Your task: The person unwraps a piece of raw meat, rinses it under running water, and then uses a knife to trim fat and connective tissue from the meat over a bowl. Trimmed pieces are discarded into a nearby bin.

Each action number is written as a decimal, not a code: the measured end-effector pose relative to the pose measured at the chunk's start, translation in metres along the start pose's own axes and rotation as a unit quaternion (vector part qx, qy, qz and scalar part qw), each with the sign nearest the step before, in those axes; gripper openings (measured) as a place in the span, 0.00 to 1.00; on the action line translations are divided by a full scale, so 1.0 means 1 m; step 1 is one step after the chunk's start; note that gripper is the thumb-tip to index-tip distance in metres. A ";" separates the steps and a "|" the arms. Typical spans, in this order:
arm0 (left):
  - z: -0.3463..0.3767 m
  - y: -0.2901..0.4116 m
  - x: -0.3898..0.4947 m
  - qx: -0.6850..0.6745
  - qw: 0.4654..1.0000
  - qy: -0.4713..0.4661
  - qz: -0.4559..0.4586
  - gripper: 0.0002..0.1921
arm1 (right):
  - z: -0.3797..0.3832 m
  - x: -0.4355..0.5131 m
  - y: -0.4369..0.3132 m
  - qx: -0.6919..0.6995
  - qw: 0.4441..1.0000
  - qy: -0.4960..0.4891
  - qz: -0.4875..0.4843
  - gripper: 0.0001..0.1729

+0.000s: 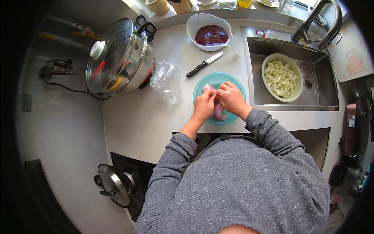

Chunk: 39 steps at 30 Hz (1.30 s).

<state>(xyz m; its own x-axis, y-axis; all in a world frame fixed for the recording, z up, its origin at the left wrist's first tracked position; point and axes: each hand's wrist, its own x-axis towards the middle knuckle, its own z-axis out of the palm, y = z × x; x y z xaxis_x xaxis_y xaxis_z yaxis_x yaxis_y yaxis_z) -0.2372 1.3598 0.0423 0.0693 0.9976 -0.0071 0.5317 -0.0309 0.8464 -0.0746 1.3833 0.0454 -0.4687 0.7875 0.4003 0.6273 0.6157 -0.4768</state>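
A long piece of raw pinkish meat (218,110) lies in a round turquoise bowl (235,118) on the counter before me. My left hand (205,104) pinches at the upper part of the meat with thumb and fingertips. Close against it, my right hand (231,96) has its fingers bent down onto the same part. Both hands hide the middle of the meat, and what lies between the fingertips is too small to tell. Above the bowl a paring knife (205,64) with a black handle rests on the counter, its blade pointing to the upper right.
A crumpled clear plastic bag (166,82) lies left of the bowl, beside a large lidded steel pot (117,58). Behind the knife stands a white strainer bowl (192,20) of dark red grains in water. The sink (321,65) holds a pale bowl (264,83) of cut cauliflower.
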 end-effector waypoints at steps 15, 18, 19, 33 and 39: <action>-0.023 0.003 -0.008 -0.362 0.922 -0.082 -0.108 0.05 | 0.006 -0.001 0.013 0.012 0.997 -0.017 0.079 0.02; -0.022 -0.004 -0.001 -0.346 0.932 -0.063 -0.082 0.05 | 0.006 -0.001 0.013 0.060 0.993 -0.001 0.103 0.03; -0.021 -0.007 0.001 -0.302 0.946 -0.049 -0.108 0.07 | 0.006 0.000 0.013 0.082 0.992 0.022 0.093 0.03; -0.014 0.010 0.014 0.282 0.958 -0.016 -0.056 0.10 | 0.006 0.002 0.002 0.125 0.986 0.007 0.106 0.07; -0.012 0.005 0.013 0.197 0.980 -0.036 -0.010 0.09 | 0.012 0.014 0.003 0.066 0.998 -0.010 0.023 0.11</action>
<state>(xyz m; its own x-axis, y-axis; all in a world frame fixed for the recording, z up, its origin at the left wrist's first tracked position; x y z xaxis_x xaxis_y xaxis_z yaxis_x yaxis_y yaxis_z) -0.2436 1.3736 0.0532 0.1079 0.9916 -0.0716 0.8172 -0.0474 0.5744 -0.0866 1.3962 0.0404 -0.4534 0.8149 0.3611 0.5622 0.5758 -0.5937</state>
